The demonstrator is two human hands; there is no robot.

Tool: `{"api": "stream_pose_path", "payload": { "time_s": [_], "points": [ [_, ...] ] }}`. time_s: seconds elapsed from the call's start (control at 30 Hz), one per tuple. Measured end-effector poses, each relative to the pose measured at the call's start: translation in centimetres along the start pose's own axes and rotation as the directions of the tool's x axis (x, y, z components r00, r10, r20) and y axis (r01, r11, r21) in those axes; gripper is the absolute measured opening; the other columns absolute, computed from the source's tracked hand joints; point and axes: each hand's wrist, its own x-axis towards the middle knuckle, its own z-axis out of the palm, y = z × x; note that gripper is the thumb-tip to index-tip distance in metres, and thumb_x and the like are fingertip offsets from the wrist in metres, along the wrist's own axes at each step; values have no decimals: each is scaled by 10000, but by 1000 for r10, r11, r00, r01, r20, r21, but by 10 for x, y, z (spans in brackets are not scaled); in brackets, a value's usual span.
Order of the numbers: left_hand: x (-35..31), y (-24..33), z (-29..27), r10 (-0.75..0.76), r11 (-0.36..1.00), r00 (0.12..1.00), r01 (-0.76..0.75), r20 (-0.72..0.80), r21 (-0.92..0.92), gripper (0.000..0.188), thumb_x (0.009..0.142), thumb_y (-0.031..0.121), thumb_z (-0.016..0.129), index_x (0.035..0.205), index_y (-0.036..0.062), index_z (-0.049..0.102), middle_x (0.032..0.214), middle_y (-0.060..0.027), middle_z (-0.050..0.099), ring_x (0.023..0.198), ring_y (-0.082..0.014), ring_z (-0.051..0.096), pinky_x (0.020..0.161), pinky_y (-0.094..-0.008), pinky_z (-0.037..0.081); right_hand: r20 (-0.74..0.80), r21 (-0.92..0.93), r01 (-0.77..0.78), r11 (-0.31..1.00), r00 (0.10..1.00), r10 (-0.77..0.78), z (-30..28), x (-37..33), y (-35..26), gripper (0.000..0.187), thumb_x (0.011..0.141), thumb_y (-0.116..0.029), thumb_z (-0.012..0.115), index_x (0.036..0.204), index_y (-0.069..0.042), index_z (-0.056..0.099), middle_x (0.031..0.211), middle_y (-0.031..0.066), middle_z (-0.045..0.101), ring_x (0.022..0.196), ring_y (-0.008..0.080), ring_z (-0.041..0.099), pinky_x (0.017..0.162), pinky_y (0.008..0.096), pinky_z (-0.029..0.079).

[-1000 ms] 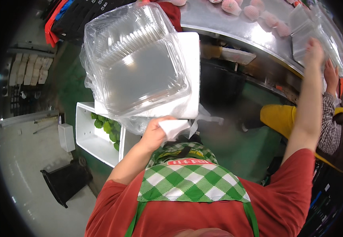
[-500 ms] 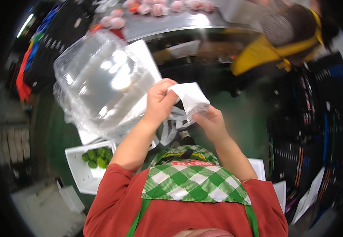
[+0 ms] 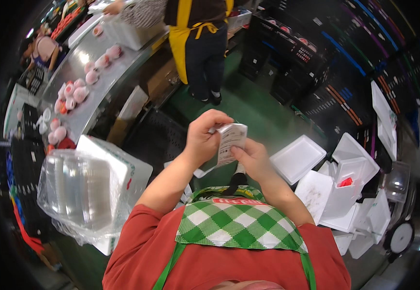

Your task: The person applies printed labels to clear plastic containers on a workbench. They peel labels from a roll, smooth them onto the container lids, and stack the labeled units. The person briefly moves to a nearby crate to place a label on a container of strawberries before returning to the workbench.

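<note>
Even overhead light leaves the scene fairly bright, with glare on the steel conveyor table [image 3: 104, 82] and the bagged stack of clear plastic containers [image 3: 77, 193], while fisheye bending curves straight edges, corners fall black, and the rim looks soft and dim.

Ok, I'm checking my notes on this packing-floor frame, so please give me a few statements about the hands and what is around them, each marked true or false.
1. Both hands hold one small white paper slip. True: the left hand grips it from the left and the right hand from below.
2. The bag of clear plastic containers is in the right hand. False: it sits at the person's left, in neither hand.
3. White foam trays lie on the green floor to the right. True.
4. The person in the yellow apron is touching the slip. False: that person stands apart, at the metal counter.
</note>
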Motion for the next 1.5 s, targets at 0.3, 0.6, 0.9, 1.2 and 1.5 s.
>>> {"api": "stream_pose_path", "payload": {
  "time_s": [0.3,0.6,0.9,1.2,1.5],
  "points": [
    [117,-68,112,104,991,973,-118,205,61,270,680,-148,654,885,26,672,845,-93,625,739,-229,620,631,-293,493,-274,-76,283,956,916,-293,-159,67,-12,300,889,-87,733,1148,29,635,1088,78,643,1025,153,621,894,288,514],
    [224,-102,218,-16,998,934,-6,358,60,227,674,-104,699,841,49,685,732,-63,642,678,-221,625,576,-303,482,-452,-108,347,932,818,-357,-281,106,-58,143,864,-43,738,989,11,692,937,62,668,859,147,643,785,269,527],
    [325,-185,300,31,998,855,-56,518,33,232,701,-65,726,905,46,723,816,-78,651,724,-214,639,618,-294,514,-508,-637,194,746,623,-595,-386,171,-85,79,813,-14,745,885,-20,714,890,88,678,810,209,659,710,302,526],
    [454,-288,321,-10,996,845,54,534,-68,261,723,-104,672,927,48,727,850,-76,673,777,-214,660,656,-304,545,-523,-567,137,813,702,-483,-475,313,-102,54,882,-32,685,919,-1,660,932,94,671,824,197,649,740,291,518],
    [555,-383,339,-126,991,790,66,600,120,208,715,-47,687,882,71,722,848,-68,693,784,-252,670,680,-345,550,-673,-157,113,981,715,-190,-570,416,-97,84,970,-66,640,1015,5,632,917,-7,628,788,46,551,716,200,456]
  ]
}}
